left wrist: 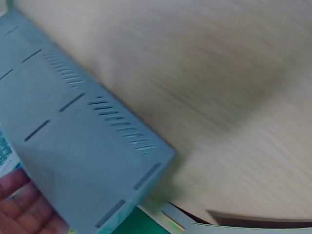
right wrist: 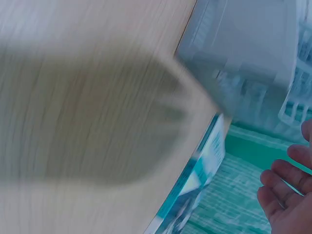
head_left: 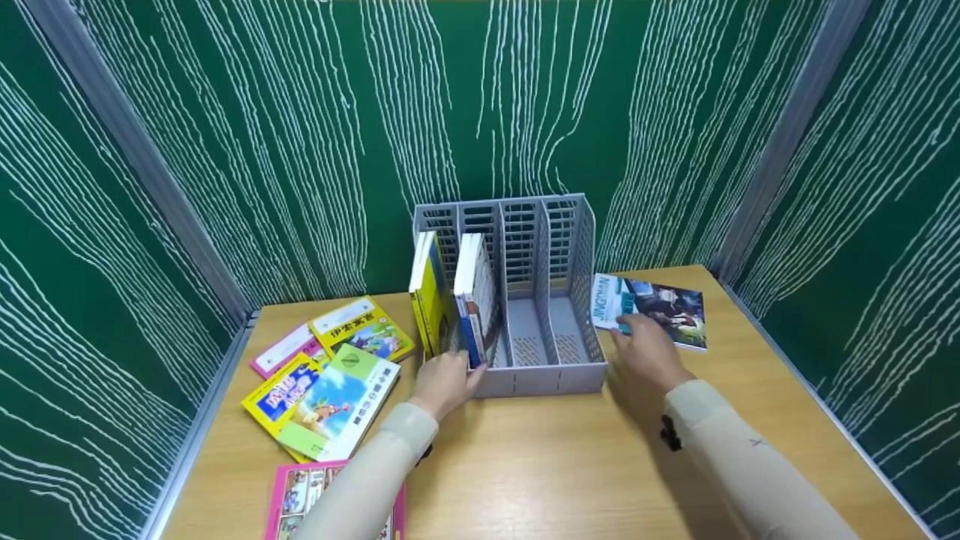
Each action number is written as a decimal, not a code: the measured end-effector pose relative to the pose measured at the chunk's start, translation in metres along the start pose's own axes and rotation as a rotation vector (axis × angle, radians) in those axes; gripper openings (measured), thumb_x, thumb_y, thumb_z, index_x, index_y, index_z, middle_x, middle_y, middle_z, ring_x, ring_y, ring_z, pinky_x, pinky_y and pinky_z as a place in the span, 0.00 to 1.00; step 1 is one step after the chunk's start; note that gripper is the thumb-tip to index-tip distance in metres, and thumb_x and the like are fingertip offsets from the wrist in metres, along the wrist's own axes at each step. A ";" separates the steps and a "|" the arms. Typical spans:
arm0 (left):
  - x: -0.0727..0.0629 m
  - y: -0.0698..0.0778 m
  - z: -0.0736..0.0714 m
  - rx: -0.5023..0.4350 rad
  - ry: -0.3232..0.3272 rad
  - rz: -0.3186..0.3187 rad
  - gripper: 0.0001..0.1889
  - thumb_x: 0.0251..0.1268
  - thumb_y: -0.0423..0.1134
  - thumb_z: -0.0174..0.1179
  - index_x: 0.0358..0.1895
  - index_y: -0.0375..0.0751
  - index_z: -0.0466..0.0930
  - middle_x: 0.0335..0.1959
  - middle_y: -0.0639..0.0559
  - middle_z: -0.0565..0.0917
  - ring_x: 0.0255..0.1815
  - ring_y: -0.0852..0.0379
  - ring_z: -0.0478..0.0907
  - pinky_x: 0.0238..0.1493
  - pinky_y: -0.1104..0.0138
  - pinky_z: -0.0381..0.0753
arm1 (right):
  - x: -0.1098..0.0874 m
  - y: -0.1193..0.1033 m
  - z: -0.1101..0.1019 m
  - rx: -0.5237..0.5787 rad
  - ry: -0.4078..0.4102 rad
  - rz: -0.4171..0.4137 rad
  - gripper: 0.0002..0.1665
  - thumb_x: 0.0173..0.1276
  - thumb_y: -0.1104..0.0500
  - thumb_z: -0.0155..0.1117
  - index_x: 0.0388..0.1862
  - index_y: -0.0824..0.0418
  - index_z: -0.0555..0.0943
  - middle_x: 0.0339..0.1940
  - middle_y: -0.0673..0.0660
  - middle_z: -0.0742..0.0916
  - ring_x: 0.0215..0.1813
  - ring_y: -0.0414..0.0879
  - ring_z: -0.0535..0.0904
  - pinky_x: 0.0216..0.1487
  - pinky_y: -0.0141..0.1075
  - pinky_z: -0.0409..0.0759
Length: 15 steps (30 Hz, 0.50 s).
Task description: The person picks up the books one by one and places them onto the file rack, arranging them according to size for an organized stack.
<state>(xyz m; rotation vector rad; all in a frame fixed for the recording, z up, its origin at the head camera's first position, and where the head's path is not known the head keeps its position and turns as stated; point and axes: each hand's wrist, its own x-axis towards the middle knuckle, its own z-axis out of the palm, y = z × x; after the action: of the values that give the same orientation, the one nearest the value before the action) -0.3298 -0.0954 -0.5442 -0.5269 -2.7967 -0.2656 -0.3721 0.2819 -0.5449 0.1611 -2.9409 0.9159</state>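
Note:
A grey four-slot file rack stands upright at the middle back of the table. My left hand is at its front edge, by the lower end of a white-and-blue book in the second slot. In the left wrist view, the fingers lie loosely bent along the rack's edge; the thumb is out of sight. My right hand is over the near side of a teal-and-dark book marked JINGDIAN, right of the rack. Its fingers are spread, with nothing between them in the right wrist view.
A yellow book stands in the leftmost slot. To the left lie several overlapping books, including a green-and-white one and a yellow one. A pink-edged book lies near the front, partly under the left forearm. Green walls surround the table.

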 end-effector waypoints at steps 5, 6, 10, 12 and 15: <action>-0.005 -0.003 0.006 0.048 -0.084 0.009 0.28 0.81 0.61 0.60 0.31 0.37 0.85 0.25 0.44 0.86 0.24 0.47 0.85 0.28 0.55 0.86 | 0.008 0.028 -0.006 -0.079 -0.040 0.036 0.32 0.88 0.53 0.51 0.78 0.74 0.70 0.76 0.78 0.75 0.78 0.77 0.70 0.79 0.70 0.67; -0.005 -0.004 0.009 0.045 -0.078 0.011 0.27 0.80 0.59 0.61 0.31 0.37 0.85 0.25 0.44 0.86 0.24 0.47 0.85 0.28 0.55 0.86 | 0.009 0.032 -0.006 -0.091 -0.053 0.049 0.32 0.88 0.53 0.51 0.78 0.75 0.69 0.76 0.79 0.75 0.78 0.77 0.69 0.79 0.70 0.67; -0.006 -0.007 0.018 0.007 -0.002 0.014 0.22 0.80 0.53 0.64 0.34 0.37 0.86 0.27 0.42 0.89 0.26 0.43 0.86 0.31 0.52 0.86 | 0.014 0.047 -0.004 -0.122 -0.103 0.107 0.34 0.88 0.54 0.49 0.81 0.76 0.65 0.79 0.79 0.71 0.81 0.77 0.66 0.80 0.70 0.65; -0.007 -0.008 0.023 -0.008 0.044 0.013 0.21 0.79 0.52 0.65 0.33 0.37 0.86 0.27 0.42 0.89 0.27 0.41 0.87 0.33 0.50 0.86 | 0.015 0.054 -0.002 -0.131 -0.116 0.115 0.35 0.87 0.55 0.48 0.81 0.77 0.64 0.80 0.80 0.69 0.81 0.77 0.65 0.81 0.70 0.63; -0.007 -0.009 0.028 -0.020 0.080 0.013 0.21 0.78 0.52 0.66 0.32 0.37 0.85 0.26 0.43 0.89 0.28 0.41 0.87 0.36 0.50 0.85 | 0.015 0.061 0.000 -0.121 -0.155 0.146 0.36 0.87 0.54 0.46 0.84 0.76 0.60 0.83 0.80 0.64 0.84 0.79 0.59 0.83 0.71 0.58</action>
<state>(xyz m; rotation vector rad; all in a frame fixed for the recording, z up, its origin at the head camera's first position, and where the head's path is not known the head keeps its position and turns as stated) -0.3335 -0.0993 -0.5739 -0.5269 -2.7154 -0.3050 -0.3944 0.3300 -0.5781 0.0119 -3.1769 0.7698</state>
